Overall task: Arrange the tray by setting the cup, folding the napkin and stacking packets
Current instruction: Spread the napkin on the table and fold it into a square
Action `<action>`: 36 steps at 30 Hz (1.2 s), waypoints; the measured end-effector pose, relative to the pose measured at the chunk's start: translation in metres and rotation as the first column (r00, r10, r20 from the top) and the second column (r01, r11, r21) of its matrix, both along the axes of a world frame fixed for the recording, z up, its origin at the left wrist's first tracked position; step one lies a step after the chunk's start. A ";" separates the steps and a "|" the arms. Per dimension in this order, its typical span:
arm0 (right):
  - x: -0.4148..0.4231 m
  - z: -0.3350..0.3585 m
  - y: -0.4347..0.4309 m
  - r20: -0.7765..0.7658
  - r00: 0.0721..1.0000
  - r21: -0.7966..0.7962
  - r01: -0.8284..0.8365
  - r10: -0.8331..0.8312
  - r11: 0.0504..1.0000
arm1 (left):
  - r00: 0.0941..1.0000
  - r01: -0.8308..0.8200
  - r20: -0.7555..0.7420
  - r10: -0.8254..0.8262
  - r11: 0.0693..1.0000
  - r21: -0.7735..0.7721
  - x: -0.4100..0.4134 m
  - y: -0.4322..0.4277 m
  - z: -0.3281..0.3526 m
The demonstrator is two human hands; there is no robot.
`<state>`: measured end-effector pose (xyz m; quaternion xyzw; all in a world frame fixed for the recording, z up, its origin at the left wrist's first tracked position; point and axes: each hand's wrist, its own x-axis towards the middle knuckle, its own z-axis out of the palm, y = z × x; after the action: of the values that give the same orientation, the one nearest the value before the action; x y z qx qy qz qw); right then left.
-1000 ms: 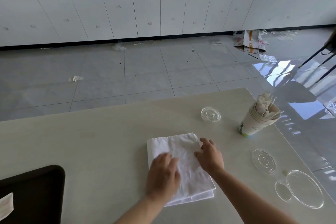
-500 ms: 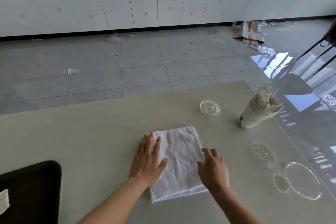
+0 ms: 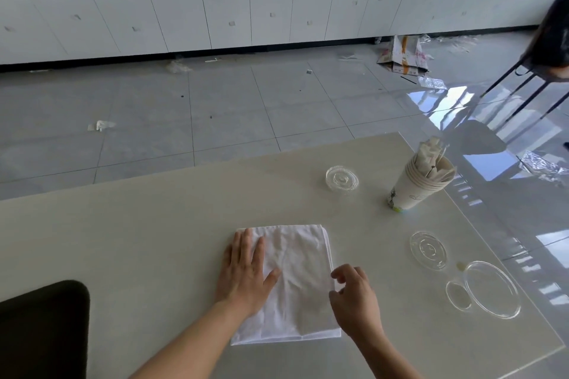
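Left hand (image 3: 246,274) is down flat, fingers straight, pressing the left side of the napkin (image 3: 298,280) into the table (image 3: 138,224). Right hand (image 3: 354,295) hovers at the napkin's right edge, fingers loosely curled, with nothing pinched between them that I can see. The napkin lies as a folded white rectangle near the front middle of the table, its layered edges showing along the right side.

By my reading this is the folding step, with one fold pressed flat and the next not yet made. That next move calls for the right hand to catch the layered edge cleanly, all layers together, while the left pins the cloth so it can't slide.

Out to the right stands a stack of paper cups (image 3: 415,191), upright and stuffed with pale packets (image 3: 431,160) that poke above the rim. Clear lids (image 3: 428,249) lie loose around it, nothing in them. What looks like the dark tray (image 3: 40,329) sits at the near left corner, only partly in view.
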<state>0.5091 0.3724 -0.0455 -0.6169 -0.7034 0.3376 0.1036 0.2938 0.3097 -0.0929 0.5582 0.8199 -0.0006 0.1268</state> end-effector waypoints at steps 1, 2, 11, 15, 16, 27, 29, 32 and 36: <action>0.001 -0.003 -0.003 0.049 0.999 0.011 -0.022 0.021 1.000 | 1.000 0.004 -0.009 -0.004 1.000 -0.012 0.000 -0.001 -0.001; 0.001 -0.006 -0.005 0.093 0.995 0.032 -0.042 0.039 0.999 | 1.000 0.009 -0.018 -0.010 1.000 -0.020 0.000 -0.002 -0.001; 0.015 -0.041 -0.020 0.326 0.843 0.302 -0.521 0.427 0.798 | 0.998 0.016 -0.061 -0.013 0.999 0.052 0.000 -0.017 0.009; 0.019 -0.059 -0.026 0.425 0.767 0.217 -0.602 0.481 0.769 | 0.992 0.119 -0.050 -0.115 0.990 0.079 0.001 -0.032 0.009; 0.019 -0.060 -0.026 0.428 0.767 0.207 -0.599 0.479 0.774 | 0.990 0.133 -0.048 -0.130 0.989 0.066 0.002 -0.038 0.008; 0.029 -0.042 -0.029 0.405 0.719 0.211 -0.675 0.565 0.707 | 0.997 0.013 -0.071 -0.014 1.000 -0.027 0.005 -0.064 0.005; 0.036 -0.038 -0.032 0.368 0.671 0.203 -0.734 0.644 0.649 | 0.999 0.014 -0.030 -0.014 1.000 -0.010 0.003 -0.074 0.012; 0.042 -0.035 -0.031 0.354 0.639 0.204 -0.765 0.683 0.611 | 0.991 0.127 0.052 -0.126 0.992 -0.015 -0.002 -0.094 0.027; 0.041 -0.029 -0.029 0.370 0.641 0.226 -0.764 0.672 0.604 | 0.947 0.292 0.086 -0.311 0.939 0.182 -0.003 -0.125 0.044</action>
<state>0.5502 0.3438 -0.0749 -0.2855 -0.9487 0.1348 -0.0187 0.2910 0.1845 -0.0490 0.6851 0.7132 0.0802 0.1245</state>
